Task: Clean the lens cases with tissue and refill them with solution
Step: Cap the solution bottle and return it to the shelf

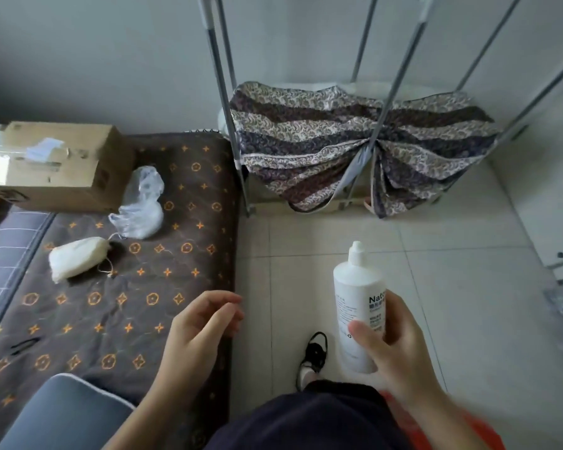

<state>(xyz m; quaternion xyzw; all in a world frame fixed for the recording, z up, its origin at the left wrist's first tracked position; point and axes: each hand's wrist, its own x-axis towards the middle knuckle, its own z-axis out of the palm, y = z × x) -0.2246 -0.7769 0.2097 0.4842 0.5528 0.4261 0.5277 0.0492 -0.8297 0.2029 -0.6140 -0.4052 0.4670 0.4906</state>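
A tall white solution bottle (358, 297) with a capped nozzle stands upright in the air over the tiled floor. My right hand (394, 349) grips its lower half, thumb across the label. My left hand (202, 326) hovers beside it at the mattress edge, fingers loosely curled and holding nothing. No lens case shows in the view. A small white cloth pouch (77, 258) with a drawstring lies on the brown patterned mattress (111, 319), and a crumpled clear plastic bag (142, 206) lies just behind it.
A cardboard box (52, 164) sits at the mattress's far left. A metal drying rack (384, 92) draped with patterned cloth (355, 144) stands ahead on the floor tiles (468, 287). My foot in a black sandal (312, 358) rests below the bottle. A grey cushion (62, 414) lies near left.
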